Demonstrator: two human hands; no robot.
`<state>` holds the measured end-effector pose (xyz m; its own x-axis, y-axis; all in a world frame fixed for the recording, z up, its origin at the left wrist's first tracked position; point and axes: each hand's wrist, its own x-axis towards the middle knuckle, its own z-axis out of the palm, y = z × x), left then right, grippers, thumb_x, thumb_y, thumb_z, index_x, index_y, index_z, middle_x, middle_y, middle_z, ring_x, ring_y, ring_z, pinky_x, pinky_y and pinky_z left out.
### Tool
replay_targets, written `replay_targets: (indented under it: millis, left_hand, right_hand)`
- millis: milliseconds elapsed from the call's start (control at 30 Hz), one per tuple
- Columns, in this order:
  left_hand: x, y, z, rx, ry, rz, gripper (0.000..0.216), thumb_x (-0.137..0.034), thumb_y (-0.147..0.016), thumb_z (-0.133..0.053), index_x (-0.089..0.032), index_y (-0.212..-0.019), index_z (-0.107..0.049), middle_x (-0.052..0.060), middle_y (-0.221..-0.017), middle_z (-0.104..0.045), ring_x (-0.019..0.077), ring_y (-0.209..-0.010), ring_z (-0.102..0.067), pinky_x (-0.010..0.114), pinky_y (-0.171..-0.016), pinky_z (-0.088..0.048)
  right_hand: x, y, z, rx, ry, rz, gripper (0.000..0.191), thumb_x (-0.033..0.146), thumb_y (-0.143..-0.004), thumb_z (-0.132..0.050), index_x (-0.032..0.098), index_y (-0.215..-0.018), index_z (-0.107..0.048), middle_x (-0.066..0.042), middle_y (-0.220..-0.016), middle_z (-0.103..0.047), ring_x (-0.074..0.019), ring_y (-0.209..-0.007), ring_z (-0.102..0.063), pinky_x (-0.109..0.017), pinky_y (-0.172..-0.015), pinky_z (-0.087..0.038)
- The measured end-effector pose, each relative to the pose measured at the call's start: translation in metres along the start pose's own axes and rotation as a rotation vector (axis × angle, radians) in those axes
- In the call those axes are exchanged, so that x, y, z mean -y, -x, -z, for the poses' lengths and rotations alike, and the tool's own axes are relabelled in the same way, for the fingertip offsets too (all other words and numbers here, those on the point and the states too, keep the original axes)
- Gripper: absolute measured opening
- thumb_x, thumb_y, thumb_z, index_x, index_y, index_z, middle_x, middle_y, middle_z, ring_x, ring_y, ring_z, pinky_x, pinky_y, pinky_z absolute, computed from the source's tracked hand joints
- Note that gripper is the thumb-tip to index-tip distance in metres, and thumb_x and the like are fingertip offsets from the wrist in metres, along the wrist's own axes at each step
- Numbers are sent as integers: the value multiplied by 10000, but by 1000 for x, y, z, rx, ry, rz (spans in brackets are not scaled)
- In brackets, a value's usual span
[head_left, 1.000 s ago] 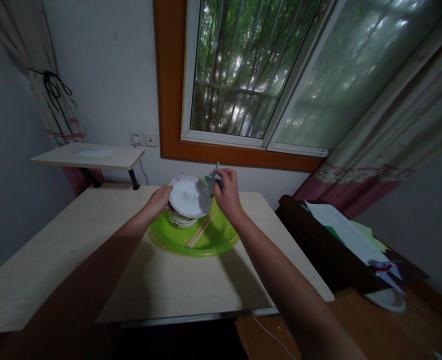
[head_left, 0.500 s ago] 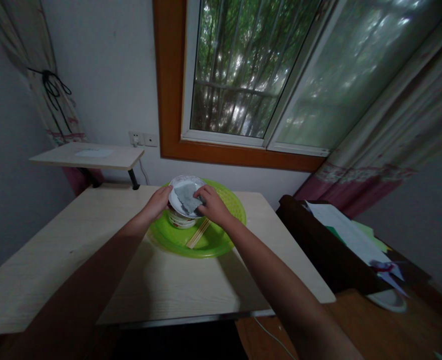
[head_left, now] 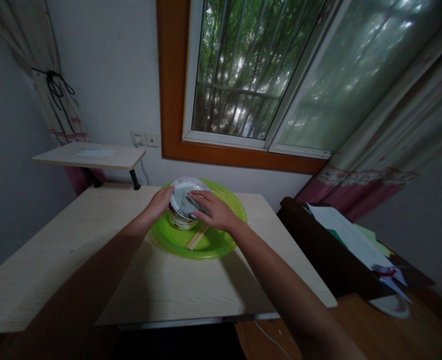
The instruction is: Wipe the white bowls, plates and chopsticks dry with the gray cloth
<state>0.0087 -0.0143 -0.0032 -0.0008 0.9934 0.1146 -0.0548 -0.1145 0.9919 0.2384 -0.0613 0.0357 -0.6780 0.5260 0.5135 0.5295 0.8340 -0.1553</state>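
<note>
Two bare hands, both ours, meet in the head view over a round green tray [head_left: 221, 249] near the far edge of a pale wooden table [head_left: 190, 287]. Our left hand [head_left: 157, 204] is clamped on the left rim of a white dish [head_left: 197, 182], its thumb on the upper side. The dish is over a stack of bowls [head_left: 183, 223] in the tray's left half; we cannot tell whether it touches them. A grey cloth [head_left: 182, 196] lies against the dish's inner face. Our right hand [head_left: 215, 210] rests on the cloth from the right, fingers stretched out and thumb apart from them; we cannot tell whether they pinch it.

Pale chopsticks [head_left: 197, 237] lie together at a slant in the tray, right of the bowls, toward the table's near edge. At the table's far left corner we see a small raised shelf [head_left: 63, 154] bearing a sheet of paper [head_left: 96, 152]. Beyond the far edge are a white wall and a window [head_left: 243, 75] in a brown frame. Past the right edge, papers [head_left: 341, 225] lie on dark brown furniture [head_left: 311, 250].
</note>
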Motion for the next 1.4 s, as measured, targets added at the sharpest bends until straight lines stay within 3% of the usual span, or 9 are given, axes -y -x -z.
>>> replay_targets:
  millis: [167, 400, 633, 767, 867, 1000, 1100, 1233, 1400]
  left_hand:
    - [-2, 1, 0, 20, -52, -6, 365, -494, -849, -534, -154, -915, -647, 48, -730, -664, 174, -574, -569, 267, -510, -429]
    - [-3, 0, 2, 20, -136, -143, 350, -461, -844, -549, -142, -883, -687, 104, -923, -718, 226, -834, -639, 301, -716, -506]
    - [-1, 1, 2, 40, -91, -97, 361, -466, -851, -538, -138, -904, -677, 77, -844, -700, 188, -709, -604, 276, -629, -474]
    - [2, 1, 2, -9, -75, -107, 380, -498, -857, -518, -149, -918, -656, 57, -812, -687, 187, -703, -590, 272, -622, -453]
    - [2, 0, 4, -50, -103, -103, 367, -502, -851, -519, -156, -861, -641, 43, -788, -668, 179, -681, -568, 268, -610, -433]
    - [3, -2, 5, -80, -60, -113, 389, -525, -843, -519, -151, -835, -623, 37, -746, -648, 177, -681, -558, 270, -627, -432]
    - [4, -2, 5, -89, -29, -109, 405, -546, -837, -520, -152, -842, -614, 37, -758, -648, 177, -693, -561, 269, -628, -435]
    - [1, -1, 3, -103, -27, -106, 400, -550, -837, -520, -160, -851, -607, 38, -744, -642, 188, -709, -574, 280, -629, -444]
    - [-3, 0, 1, -92, -63, -131, 369, -536, -840, -518, -176, -810, -594, 31, -719, -627, 194, -713, -571, 289, -645, -456]
  right_hand:
    - [6, -6, -13, 115, -19, 63, 439, 393, -1021, -425, 220, -1409, -536, -72, -1476, -530, -202, -1392, -464, -423, -1194, -360]
    - [4, -27, -34, 138, -6, 69, 488, 400, -1037, -375, 141, -1431, -504, -117, -1537, -438, -197, -1470, -348, -402, -1229, -303]
    - [-14, -29, -35, 24, 105, -156, 581, 468, -1015, -404, 100, -1462, -450, -171, -1560, -388, -248, -1471, -345, -436, -1216, -309]
    - [-14, -22, -38, -41, 200, -301, 536, 454, -1021, -385, 89, -1383, -536, -200, -1469, -503, -274, -1374, -475, -446, -1152, -393]
    - [-10, -20, -37, -66, 247, -327, 468, 399, -1034, -353, 96, -1257, -632, -211, -1298, -625, -284, -1225, -568, -459, -1075, -449]
    - [-7, -19, -29, -67, 263, -319, 423, 337, -1029, -362, 126, -992, -728, -178, -1059, -668, -267, -1050, -593, -431, -994, -468]
    - [-9, -17, -22, -19, 220, -282, 418, 329, -1019, -392, 133, -906, -742, -132, -959, -661, -228, -963, -603, -372, -945, -473]
    - [-8, -15, -21, 20, 45, -109, 390, 316, -1026, -386, 160, -988, -742, -91, -953, -698, -203, -969, -620, -350, -938, -480]
    - [3, -21, -29, -3, -137, 49, 365, 229, -1001, -373, 173, -1186, -682, -89, -1213, -699, -203, -1175, -604, -401, -1058, -458]
